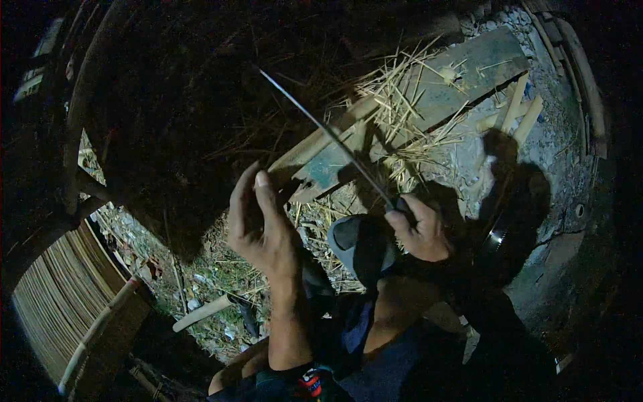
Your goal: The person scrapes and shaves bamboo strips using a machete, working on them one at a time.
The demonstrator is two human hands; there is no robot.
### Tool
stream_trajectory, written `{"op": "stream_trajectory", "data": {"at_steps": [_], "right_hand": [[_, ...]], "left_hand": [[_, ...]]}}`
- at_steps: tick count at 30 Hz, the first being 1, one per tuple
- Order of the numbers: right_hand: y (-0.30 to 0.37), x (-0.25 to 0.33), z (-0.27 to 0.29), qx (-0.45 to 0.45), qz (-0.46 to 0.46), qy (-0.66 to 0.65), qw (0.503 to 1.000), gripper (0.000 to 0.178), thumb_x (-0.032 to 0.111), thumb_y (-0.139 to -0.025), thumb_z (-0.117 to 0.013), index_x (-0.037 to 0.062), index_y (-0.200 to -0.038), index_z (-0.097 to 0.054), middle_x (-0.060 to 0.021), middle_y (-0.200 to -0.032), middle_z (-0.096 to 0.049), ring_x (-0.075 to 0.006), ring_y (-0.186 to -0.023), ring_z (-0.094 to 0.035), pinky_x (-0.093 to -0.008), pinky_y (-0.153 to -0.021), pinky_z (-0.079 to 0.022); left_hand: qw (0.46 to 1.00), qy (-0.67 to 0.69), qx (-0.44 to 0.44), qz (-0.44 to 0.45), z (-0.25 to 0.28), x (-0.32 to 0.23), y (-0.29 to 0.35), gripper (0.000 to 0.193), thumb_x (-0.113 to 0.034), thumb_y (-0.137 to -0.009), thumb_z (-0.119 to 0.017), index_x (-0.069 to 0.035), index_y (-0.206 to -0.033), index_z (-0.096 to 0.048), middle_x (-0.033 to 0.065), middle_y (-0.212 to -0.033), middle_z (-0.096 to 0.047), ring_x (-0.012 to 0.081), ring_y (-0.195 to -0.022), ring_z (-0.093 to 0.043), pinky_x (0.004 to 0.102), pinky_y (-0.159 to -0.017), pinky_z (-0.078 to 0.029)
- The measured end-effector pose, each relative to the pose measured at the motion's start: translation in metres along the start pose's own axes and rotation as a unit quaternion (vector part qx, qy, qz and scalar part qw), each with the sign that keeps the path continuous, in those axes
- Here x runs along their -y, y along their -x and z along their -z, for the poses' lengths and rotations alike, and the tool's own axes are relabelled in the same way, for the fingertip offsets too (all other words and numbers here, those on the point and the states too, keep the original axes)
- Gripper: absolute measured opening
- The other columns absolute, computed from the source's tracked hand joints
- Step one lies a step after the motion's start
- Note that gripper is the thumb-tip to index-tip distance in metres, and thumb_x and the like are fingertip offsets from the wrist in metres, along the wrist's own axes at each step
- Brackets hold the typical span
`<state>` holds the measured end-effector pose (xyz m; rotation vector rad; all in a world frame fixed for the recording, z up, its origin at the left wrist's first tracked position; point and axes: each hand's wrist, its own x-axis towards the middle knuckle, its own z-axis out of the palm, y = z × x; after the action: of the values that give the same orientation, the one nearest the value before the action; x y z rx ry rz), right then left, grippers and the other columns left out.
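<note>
In my right hand (422,231) is a long knife (328,132), its fingers wrapped round the handle end. The narrow blade, seen almost edge-on, slants up and left, its tip lit against the dark. My left hand (264,224) is raised left of the blade, apart from it. Its fingers point upward and the thumb stands beside them with a dark gap between; nothing shows in it. Beyond both hands a worn wooden board (462,74) lies on the ground, with thin straw-coloured slivers (402,100) strewn over it. A grey shoe (341,241) is below the blade.
Several pale split pieces (519,114) lie at the right on grey ground. Near them a toothed metal edge (495,238) glints in shadow. A slatted panel (67,295) stands lower left, and a pale stick (202,313) lies among litter and grass. Deep shadow hides the upper left.
</note>
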<state>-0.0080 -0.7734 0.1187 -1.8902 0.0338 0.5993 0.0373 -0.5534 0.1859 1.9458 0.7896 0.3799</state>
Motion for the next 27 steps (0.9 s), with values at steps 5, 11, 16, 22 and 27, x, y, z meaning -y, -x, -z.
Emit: {"op": "stream_trajectory", "data": {"at_steps": [5,11,16,22,27], "right_hand": [[0.017,-0.005,-0.026,-0.121,0.05,0.108,0.985,0.04,0.03,-0.079,-0.078,0.0004,-0.101,-0.063,-0.0166,-0.078,-0.064,-0.0291,-0.069,-0.063,-0.0379,-0.062,-0.05],[0.023,-0.009,-0.043,-0.264,0.177,0.229,0.92,0.04,0.031,-0.08,-0.077,0.0024,-0.106,-0.067,-0.0157,-0.087,-0.067,-0.0313,-0.072,-0.063,-0.0391,-0.064,-0.051],[0.028,0.002,-0.03,-0.218,0.166,0.199,0.941,0.038,0.027,-0.078,-0.079,0.0038,-0.106,-0.068,-0.0166,-0.087,-0.067,-0.0321,-0.072,-0.063,-0.0394,-0.064,-0.051],[0.016,0.0,-0.031,-0.254,0.139,0.236,0.928,0.034,0.034,-0.083,-0.072,0.0019,-0.094,-0.067,-0.0158,-0.078,-0.063,-0.0324,-0.066,-0.062,-0.0387,-0.061,-0.049],[0.034,-0.013,-0.025,-0.14,0.138,0.165,0.967,0.037,0.038,-0.082,-0.072,0.0041,-0.096,-0.067,-0.014,-0.08,-0.065,-0.0337,-0.064,-0.063,-0.0389,-0.062,-0.051]], "left_hand": [[1.0,-0.005,-0.028,0.011,0.021,-0.028,0.008,0.021,-0.01,-0.095,-0.06,0.005,-0.108,-0.066,0.013,-0.088,-0.069,0.0159,-0.077,-0.066,0.0249,-0.066,-0.054],[0.997,0.032,-0.042,0.048,0.015,-0.04,0.025,0.019,-0.009,-0.095,-0.058,0.008,-0.1,-0.065,0.0122,-0.091,-0.063,0.0141,-0.068,-0.061,0.0247,-0.061,-0.053],[0.998,0.044,-0.033,0.024,0.013,-0.027,0.041,0.023,-0.013,-0.098,-0.053,0.007,-0.101,-0.065,0.0119,-0.088,-0.06,0.0139,-0.064,-0.059,0.0268,-0.053,-0.048],[0.998,0.025,-0.057,0.024,0.011,-0.009,0.059,0.03,-0.025,-0.097,-0.055,0.003,-0.106,-0.063,0.0103,-0.085,-0.058,0.0143,-0.067,-0.058,0.0258,-0.052,-0.045],[0.995,0.053,-0.081,-0.011,0.005,-0.002,0.064,0.029,-0.026,-0.095,-0.059,0.001,-0.103,-0.061,0.0088,-0.086,-0.055,0.014,-0.061,-0.055,0.025,-0.05,-0.044]]}}
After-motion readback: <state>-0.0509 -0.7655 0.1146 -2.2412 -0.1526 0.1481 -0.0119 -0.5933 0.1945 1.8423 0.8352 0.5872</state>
